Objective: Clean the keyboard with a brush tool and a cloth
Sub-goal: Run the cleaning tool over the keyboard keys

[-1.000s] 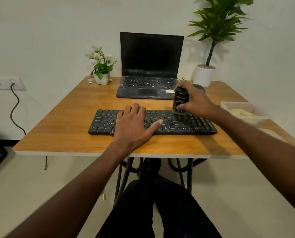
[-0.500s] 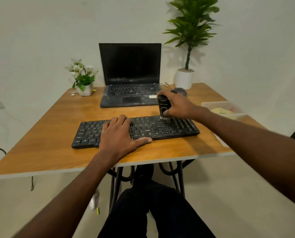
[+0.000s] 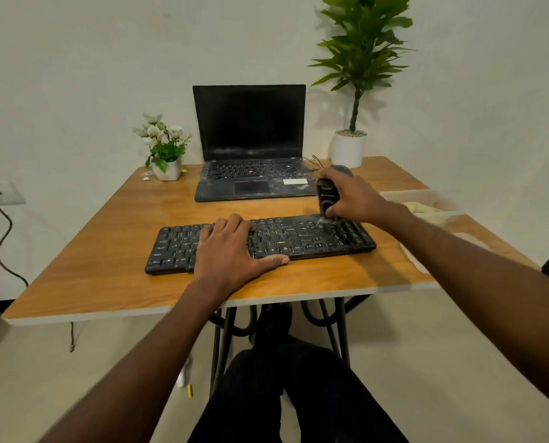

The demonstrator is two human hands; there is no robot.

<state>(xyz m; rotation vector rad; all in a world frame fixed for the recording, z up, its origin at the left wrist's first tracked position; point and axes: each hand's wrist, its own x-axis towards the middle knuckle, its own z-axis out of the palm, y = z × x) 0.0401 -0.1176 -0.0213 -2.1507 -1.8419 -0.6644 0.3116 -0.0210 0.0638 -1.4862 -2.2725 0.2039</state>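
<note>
Since a moment ago, right hand [image 3: 353,196], fingers curled around the upright black brush tool [image 3: 327,196], moved rightward along the flat black plastic keyboard [image 3: 311,238]; left hand [image 3: 231,254] stays flat on its left half, fingers straight.

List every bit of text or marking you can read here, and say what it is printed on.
None can be read for certain.
Brush tool: pale lettering on its black body, too blurred.
Keyboard: key legends, too small.
Laptop: key legends, a white sticker and a corner logo, all illegible.
</note>
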